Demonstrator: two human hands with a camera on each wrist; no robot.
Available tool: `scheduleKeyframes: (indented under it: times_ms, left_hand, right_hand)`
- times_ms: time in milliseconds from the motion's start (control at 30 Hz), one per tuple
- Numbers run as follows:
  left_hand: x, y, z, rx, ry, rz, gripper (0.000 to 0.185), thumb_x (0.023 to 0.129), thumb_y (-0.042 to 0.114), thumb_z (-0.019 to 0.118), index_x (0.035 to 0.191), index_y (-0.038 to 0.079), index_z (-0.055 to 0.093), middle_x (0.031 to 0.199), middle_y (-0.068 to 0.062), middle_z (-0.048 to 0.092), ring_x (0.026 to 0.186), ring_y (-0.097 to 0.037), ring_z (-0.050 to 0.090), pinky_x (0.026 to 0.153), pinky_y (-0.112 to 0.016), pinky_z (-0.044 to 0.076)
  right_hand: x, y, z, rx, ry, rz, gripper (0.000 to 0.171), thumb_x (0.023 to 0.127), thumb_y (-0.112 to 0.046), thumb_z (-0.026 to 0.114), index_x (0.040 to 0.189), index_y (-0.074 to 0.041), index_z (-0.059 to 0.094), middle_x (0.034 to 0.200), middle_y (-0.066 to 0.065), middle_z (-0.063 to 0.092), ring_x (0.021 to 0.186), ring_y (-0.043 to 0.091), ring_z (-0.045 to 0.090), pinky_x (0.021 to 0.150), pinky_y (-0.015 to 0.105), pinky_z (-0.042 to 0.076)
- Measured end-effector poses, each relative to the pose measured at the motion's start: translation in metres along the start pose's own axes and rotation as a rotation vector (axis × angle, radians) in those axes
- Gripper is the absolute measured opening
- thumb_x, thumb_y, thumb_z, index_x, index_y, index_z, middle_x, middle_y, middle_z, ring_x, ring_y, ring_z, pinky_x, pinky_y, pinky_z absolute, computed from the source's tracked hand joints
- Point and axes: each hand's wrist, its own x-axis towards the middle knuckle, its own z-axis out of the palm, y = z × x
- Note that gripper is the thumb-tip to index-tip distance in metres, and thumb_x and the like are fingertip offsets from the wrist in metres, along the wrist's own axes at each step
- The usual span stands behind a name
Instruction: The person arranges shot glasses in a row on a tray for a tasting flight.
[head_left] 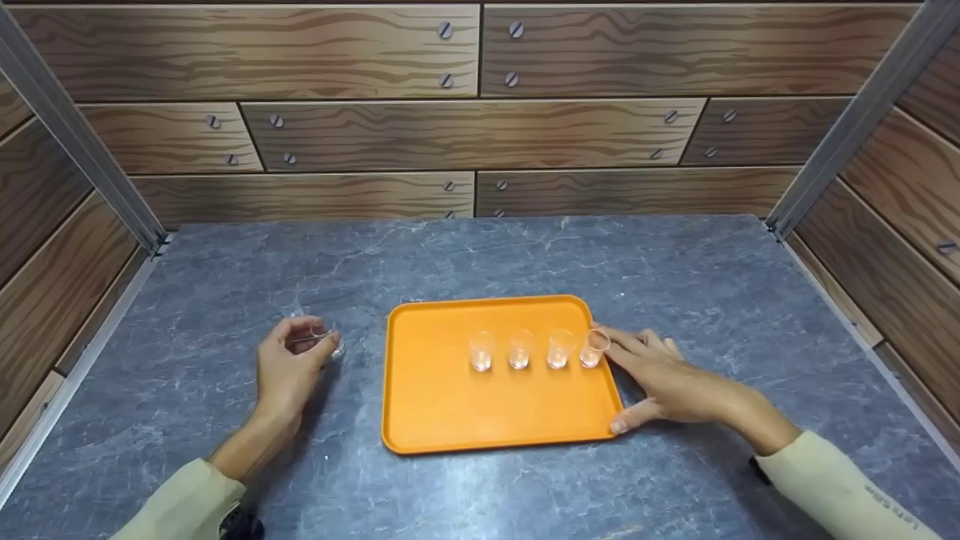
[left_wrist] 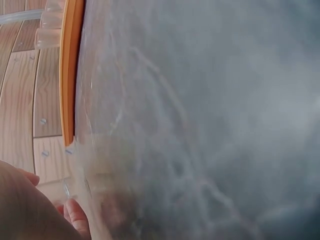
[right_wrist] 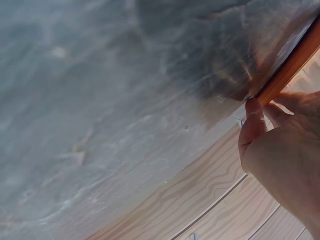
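An orange tray (head_left: 442,405) lies on the table, with several small clear shot glasses (head_left: 481,352) standing in a row across its middle and right. Left of the tray, my left hand (head_left: 291,364) holds another clear glass (head_left: 324,330) between thumb and fingers, close over the tabletop; the fingers partly hide it. At the tray's right side rests my right hand (head_left: 667,382), its thumb on the near corner and its fingers spread by the far part of the rim. Those fingertips are right beside the rightmost glass (head_left: 591,358). In the right wrist view the thumb touches the tray's edge (right_wrist: 277,82).
The tabletop (head_left: 480,255) is grey and marble-patterned. Wood-patterned panels (head_left: 480,135) enclose it at the back and both sides, with metal posts (head_left: 817,120) at the back corners.
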Motion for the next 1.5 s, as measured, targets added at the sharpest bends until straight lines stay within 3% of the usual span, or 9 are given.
scheduleKeyframes:
  times_ms: [167,300,533,1033,1500]
  left_hand:
    - [-0.007,0.004,0.006,0.013,-0.026,0.038,0.031,0.087,0.005,0.078,0.114,-0.002,0.065,0.109,-0.013,0.066,0.092,-0.018,0.063,0.073,-0.016,0.053]
    - [-0.013,0.009,0.012,-0.016,-0.048,0.075,0.030,0.085,0.002,0.079,0.112,-0.003,0.066,0.107,-0.015,0.066,0.090,-0.017,0.062,0.073,-0.017,0.053]
    - [-0.021,0.015,0.024,-0.086,-0.114,0.148,0.028,0.082,-0.004,0.079,0.108,-0.005,0.066,0.102,-0.018,0.067,0.088,-0.018,0.065,0.076,-0.019,0.056]
    - [-0.034,0.020,0.051,-0.100,-0.238,0.141,0.029,0.082,-0.001,0.080,0.110,-0.002,0.070,0.102,-0.015,0.070,0.089,-0.019,0.066,0.080,-0.022,0.057]
    - [-0.041,0.021,0.076,-0.073,-0.312,0.165,0.031,0.081,-0.002,0.080,0.110,-0.003,0.070,0.103,-0.015,0.072,0.090,-0.019,0.066,0.083,-0.026,0.057]
  right_hand:
    - [0.000,0.002,0.000,0.081,-0.033,-0.012,0.118,0.079,-0.063,0.078,0.166,-0.016,0.015,0.172,0.008,0.011,0.151,0.049,0.018,0.115,0.076,0.016]
    - [0.001,0.002,0.001,0.132,-0.054,-0.027,0.120,0.079,-0.059,0.080,0.166,-0.012,0.010,0.173,0.010,0.005,0.155,0.039,0.015,0.119,0.067,0.022]
    - [0.001,0.002,0.000,0.145,-0.068,-0.008,0.120,0.079,-0.059,0.079,0.166,-0.013,0.009,0.173,0.009,0.003,0.155,0.038,0.015,0.120,0.064,0.023]
    - [0.000,0.002,0.000,0.142,-0.073,-0.006,0.120,0.079,-0.060,0.079,0.166,-0.015,0.009,0.173,0.011,0.003,0.155,0.039,0.015,0.120,0.064,0.024]
    - [0.001,0.001,-0.002,0.140,-0.090,0.004,0.119,0.081,-0.059,0.078,0.166,-0.014,0.008,0.173,0.012,0.001,0.155,0.040,0.014,0.120,0.064,0.022]
